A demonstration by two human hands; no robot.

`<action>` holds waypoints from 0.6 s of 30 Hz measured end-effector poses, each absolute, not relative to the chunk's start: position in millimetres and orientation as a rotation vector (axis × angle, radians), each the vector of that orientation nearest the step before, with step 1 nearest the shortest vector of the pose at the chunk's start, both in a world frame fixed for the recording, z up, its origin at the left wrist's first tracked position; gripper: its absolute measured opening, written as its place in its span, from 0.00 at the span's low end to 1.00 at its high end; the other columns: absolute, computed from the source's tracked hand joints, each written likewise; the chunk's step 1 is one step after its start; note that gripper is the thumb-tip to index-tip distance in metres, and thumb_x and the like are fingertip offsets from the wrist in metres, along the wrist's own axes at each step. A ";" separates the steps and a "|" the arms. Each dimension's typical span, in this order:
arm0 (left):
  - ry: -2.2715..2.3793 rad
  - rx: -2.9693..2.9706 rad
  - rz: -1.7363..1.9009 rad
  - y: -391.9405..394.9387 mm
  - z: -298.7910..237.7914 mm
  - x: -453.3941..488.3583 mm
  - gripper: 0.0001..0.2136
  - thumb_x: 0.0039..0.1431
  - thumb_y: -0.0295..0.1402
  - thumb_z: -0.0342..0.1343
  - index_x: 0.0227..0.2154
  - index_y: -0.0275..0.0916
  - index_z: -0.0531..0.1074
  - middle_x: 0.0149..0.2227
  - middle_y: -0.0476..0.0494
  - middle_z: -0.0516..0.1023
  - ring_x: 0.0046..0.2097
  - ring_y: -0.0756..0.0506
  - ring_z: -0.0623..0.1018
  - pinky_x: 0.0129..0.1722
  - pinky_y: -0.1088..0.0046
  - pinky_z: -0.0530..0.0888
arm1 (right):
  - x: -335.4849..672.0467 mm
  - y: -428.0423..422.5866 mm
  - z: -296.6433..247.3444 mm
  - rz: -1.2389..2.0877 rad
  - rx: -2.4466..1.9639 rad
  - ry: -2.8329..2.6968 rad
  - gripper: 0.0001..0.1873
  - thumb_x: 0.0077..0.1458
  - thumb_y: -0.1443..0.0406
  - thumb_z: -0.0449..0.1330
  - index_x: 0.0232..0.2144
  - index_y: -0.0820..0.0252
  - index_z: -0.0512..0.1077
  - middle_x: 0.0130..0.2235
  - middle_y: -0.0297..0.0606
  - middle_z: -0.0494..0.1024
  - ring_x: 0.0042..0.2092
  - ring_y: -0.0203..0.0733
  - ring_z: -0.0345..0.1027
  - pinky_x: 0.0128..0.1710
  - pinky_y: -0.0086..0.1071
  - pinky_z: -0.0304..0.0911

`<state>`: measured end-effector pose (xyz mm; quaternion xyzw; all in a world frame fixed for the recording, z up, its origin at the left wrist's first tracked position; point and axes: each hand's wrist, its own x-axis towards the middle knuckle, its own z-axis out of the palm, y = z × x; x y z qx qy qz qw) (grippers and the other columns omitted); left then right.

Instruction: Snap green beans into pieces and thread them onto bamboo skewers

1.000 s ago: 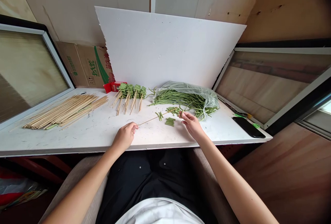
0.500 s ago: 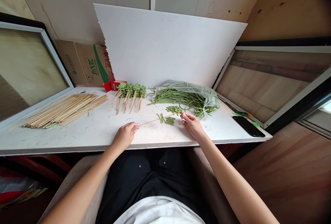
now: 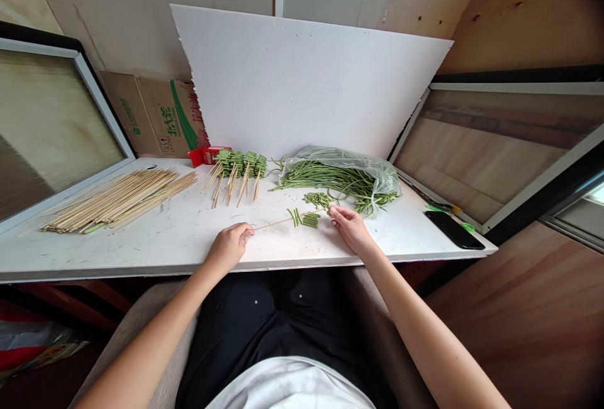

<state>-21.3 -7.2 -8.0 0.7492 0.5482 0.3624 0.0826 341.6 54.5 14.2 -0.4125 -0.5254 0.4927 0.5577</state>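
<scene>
The skewer (image 3: 276, 223) is lying low over the near middle of the white table (image 3: 179, 239), slanting from near left to far right. A few short green bean pieces (image 3: 294, 216) are sitting threaded crosswise on it. The left hand (image 3: 229, 246) is gripping its near-left end, with the fingers curled in tight around the stick. The right hand (image 3: 348, 226) is pinching the far-right tip with narrowed fingertips; whether a bean piece is also between them cannot be told.

A small bundle of cut beans (image 3: 310, 220) is lying just beside the skewer, and a loose heap of cut pieces (image 3: 317, 199) is sitting a little farther back. Beyond that, a clear plastic bag (image 3: 352, 158) is holding long green beans.

To the far left of the bag, finished skewers (image 3: 238, 173) are lying in a row, with a red packet (image 3: 204, 156) behind them; its print is too small to read. A big pile of bare sticks (image 3: 117, 201) is spreading over the left of the table.

A cardboard box (image 3: 155, 116) is leaning at the far left, showing green Chinese characters and a green stripe. A white board (image 3: 302, 82) is standing against the wall. At the right edge a black phone (image 3: 453, 230) is lying beside green-handled scissors (image 3: 443, 211).
</scene>
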 end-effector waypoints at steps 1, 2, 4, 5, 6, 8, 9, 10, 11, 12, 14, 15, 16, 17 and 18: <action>1.639 2.240 1.081 -7.3 -8.0 -21.2 0.12 0.61 0.24 0.48 0.35 0.42 0.77 0.34 0.45 0.82 0.35 0.44 0.80 0.36 0.70 0.73 | 341.6 54.5 14.0 1.156 -0.973 -1.256 0.22 0.45 0.48 0.75 0.37 0.55 0.82 0.37 0.36 0.80 0.36 0.38 0.69 0.36 0.31 0.64; 1.641 2.245 1.082 -7.3 -8.0 -21.1 0.13 0.60 0.24 0.48 0.35 0.42 0.77 0.34 0.45 0.83 0.35 0.44 0.80 0.36 0.70 0.73 | 341.5 54.5 13.9 1.146 -0.977 -1.273 0.22 0.46 0.47 0.74 0.36 0.55 0.82 0.37 0.36 0.80 0.37 0.38 0.69 0.36 0.31 0.64; 1.642 2.254 1.090 -7.2 -8.3 -21.0 0.13 0.60 0.24 0.48 0.35 0.42 0.77 0.34 0.45 0.83 0.35 0.44 0.80 0.36 0.70 0.73 | 341.1 54.1 14.2 1.125 -0.991 -1.296 0.23 0.46 0.46 0.74 0.36 0.56 0.82 0.37 0.37 0.80 0.37 0.39 0.69 0.37 0.32 0.64; 1.640 2.258 1.094 -7.2 -8.4 -21.1 0.12 0.61 0.24 0.48 0.35 0.42 0.77 0.34 0.45 0.83 0.35 0.44 0.80 0.36 0.71 0.73 | 340.9 53.9 14.6 1.119 -0.997 -1.299 0.24 0.46 0.46 0.73 0.37 0.56 0.82 0.37 0.37 0.80 0.37 0.39 0.69 0.37 0.32 0.65; 1.635 2.261 1.099 -7.1 -8.6 -21.2 0.12 0.62 0.24 0.48 0.35 0.42 0.77 0.34 0.45 0.83 0.35 0.44 0.80 0.35 0.71 0.73 | 340.7 53.5 15.0 1.118 -1.001 -1.297 0.24 0.46 0.45 0.73 0.37 0.56 0.82 0.37 0.37 0.80 0.37 0.39 0.69 0.37 0.33 0.65; 1.627 2.263 1.104 -6.9 -9.1 -21.4 0.12 0.63 0.26 0.49 0.35 0.42 0.77 0.33 0.45 0.83 0.35 0.44 0.80 0.35 0.71 0.73 | 340.3 52.9 15.9 1.121 -1.003 -1.289 0.25 0.45 0.45 0.74 0.37 0.56 0.82 0.37 0.38 0.80 0.36 0.39 0.68 0.36 0.33 0.65; 1.623 2.262 1.103 -6.8 -9.3 -21.5 0.11 0.64 0.26 0.49 0.36 0.42 0.77 0.33 0.45 0.83 0.35 0.44 0.80 0.35 0.71 0.73 | 340.2 52.6 16.3 1.123 -1.003 -1.285 0.26 0.44 0.45 0.74 0.37 0.56 0.82 0.37 0.37 0.80 0.36 0.39 0.68 0.36 0.32 0.65; 1.621 2.259 1.101 -6.7 -9.5 -21.6 0.11 0.64 0.27 0.49 0.36 0.42 0.77 0.33 0.45 0.83 0.35 0.44 0.80 0.36 0.71 0.73 | 340.1 52.4 16.7 1.126 -1.003 -1.282 0.25 0.44 0.45 0.74 0.37 0.56 0.82 0.36 0.37 0.80 0.36 0.39 0.67 0.36 0.32 0.65; 1.621 2.254 1.099 -6.6 -9.8 -21.7 0.11 0.65 0.27 0.49 0.36 0.42 0.77 0.34 0.45 0.83 0.35 0.44 0.80 0.36 0.70 0.73 | 340.1 52.2 16.9 1.129 -1.001 -1.280 0.25 0.44 0.45 0.74 0.37 0.56 0.82 0.36 0.37 0.80 0.35 0.39 0.67 0.36 0.32 0.65; 1.622 2.250 1.097 -6.5 -10.0 -21.8 0.11 0.65 0.27 0.49 0.36 0.42 0.77 0.34 0.45 0.83 0.35 0.44 0.80 0.36 0.70 0.73 | 340.1 52.2 17.0 1.132 -0.999 -1.278 0.25 0.44 0.45 0.74 0.37 0.56 0.82 0.36 0.36 0.80 0.35 0.38 0.67 0.36 0.32 0.65; 1.624 2.244 1.095 -6.0 -10.8 -22.1 0.11 0.64 0.26 0.49 0.35 0.42 0.77 0.34 0.45 0.83 0.36 0.44 0.80 0.36 0.70 0.74 | 340.1 52.4 17.0 1.137 -0.995 -1.276 0.24 0.44 0.46 0.75 0.37 0.55 0.82 0.36 0.36 0.80 0.35 0.38 0.67 0.37 0.32 0.65; 1.624 2.244 1.095 -5.7 -11.2 -22.3 0.11 0.64 0.26 0.49 0.35 0.42 0.77 0.34 0.45 0.83 0.36 0.44 0.81 0.37 0.70 0.74 | 340.1 52.6 16.9 1.135 -0.995 -1.276 0.24 0.44 0.46 0.75 0.37 0.55 0.82 0.36 0.37 0.80 0.36 0.38 0.67 0.37 0.32 0.66; 1.622 2.245 1.094 -5.3 -11.7 -22.5 0.12 0.64 0.25 0.49 0.35 0.42 0.77 0.34 0.45 0.83 0.36 0.44 0.81 0.37 0.70 0.74 | 340.2 52.9 16.7 1.130 -0.999 -1.278 0.24 0.44 0.46 0.75 0.37 0.55 0.83 0.36 0.37 0.80 0.36 0.39 0.68 0.37 0.32 0.66; 1.618 2.249 1.095 -5.0 -12.1 -22.8 0.12 0.63 0.25 0.49 0.35 0.42 0.78 0.35 0.45 0.83 0.36 0.44 0.81 0.37 0.70 0.74 | 340.3 53.2 16.4 1.123 -1.004 -1.280 0.24 0.44 0.45 0.74 0.36 0.55 0.83 0.36 0.37 0.80 0.36 0.39 0.68 0.37 0.33 0.66; 1.613 2.254 1.095 -4.7 -12.5 -23.1 0.12 0.63 0.25 0.49 0.35 0.42 0.78 0.35 0.45 0.83 0.36 0.44 0.81 0.38 0.70 0.75 | 340.4 53.6 16.1 1.114 -1.011 -1.281 0.24 0.43 0.45 0.74 0.36 0.56 0.83 0.36 0.38 0.81 0.36 0.40 0.69 0.37 0.33 0.66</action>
